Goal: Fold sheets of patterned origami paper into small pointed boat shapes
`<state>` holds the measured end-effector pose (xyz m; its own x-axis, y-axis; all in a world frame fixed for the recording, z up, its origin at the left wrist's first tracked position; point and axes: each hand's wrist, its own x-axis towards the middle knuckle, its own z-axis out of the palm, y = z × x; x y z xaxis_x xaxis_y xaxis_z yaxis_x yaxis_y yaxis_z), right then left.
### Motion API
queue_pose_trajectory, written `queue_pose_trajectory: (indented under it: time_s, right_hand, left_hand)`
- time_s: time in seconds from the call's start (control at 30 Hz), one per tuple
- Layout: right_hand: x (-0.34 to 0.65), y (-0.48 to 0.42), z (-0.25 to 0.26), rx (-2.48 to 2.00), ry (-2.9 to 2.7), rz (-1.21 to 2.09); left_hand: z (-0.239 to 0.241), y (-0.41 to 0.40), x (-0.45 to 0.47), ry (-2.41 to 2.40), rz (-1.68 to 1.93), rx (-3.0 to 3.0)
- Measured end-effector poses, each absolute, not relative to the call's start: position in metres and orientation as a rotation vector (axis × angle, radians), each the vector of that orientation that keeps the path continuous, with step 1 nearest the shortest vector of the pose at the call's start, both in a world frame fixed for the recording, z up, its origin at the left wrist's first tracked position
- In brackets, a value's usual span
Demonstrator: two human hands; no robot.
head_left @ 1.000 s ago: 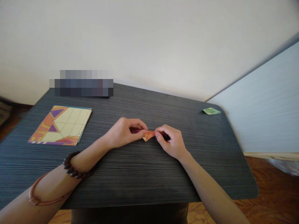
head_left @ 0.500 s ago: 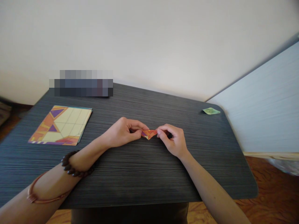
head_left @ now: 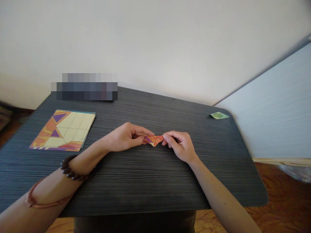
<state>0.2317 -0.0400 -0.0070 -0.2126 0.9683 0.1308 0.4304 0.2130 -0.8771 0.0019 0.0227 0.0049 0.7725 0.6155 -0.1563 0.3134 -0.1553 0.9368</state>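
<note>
Dark table [head_left: 145, 187], patterned paper stack [head_left: 75, 126] on its left. Left hand [head_left: 123, 137] and right hand [head_left: 182, 145] over mid-table, each grip narrow, pinching. Green folded paper [head_left: 219, 115] near far right corner. Orange-purple folded paper [head_left: 154, 140] between the hands, one end in each grip, point toward the person.

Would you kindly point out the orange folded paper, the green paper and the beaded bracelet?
Orange folded paper [head_left: 154, 140]: head view, middle of its patterned face.
Green paper [head_left: 219, 115]: head view, middle of its upper surface.
Beaded bracelet [head_left: 70, 174]: head view, on its dark beads.
</note>
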Motion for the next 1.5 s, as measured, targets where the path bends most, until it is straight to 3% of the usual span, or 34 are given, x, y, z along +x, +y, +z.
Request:
queue_pose_trajectory:
  time_s: [0.2,0.53,1.27,1.5]
  right_hand:
    - [0.233,-0.041,-0.01,-1.36,-1.679,0.904]
    - [0.219,-0.045,-0.007,-1.275,-1.718,0.433]
    - [0.213,-0.041,-0.008,-1.272,-1.747,0.829]
    - [0.214,-0.041,-0.011,-1.319,-1.736,0.776]
  left_hand:
    - [0.005,0.023,0.002,0.631,0.387,1.562]
    - [0.003,0.017,0.021,0.898,0.569,1.405]
    - [0.002,0.012,0.027,0.954,0.669,1.551]
    - [0.002,0.009,0.029,0.978,0.717,1.638]
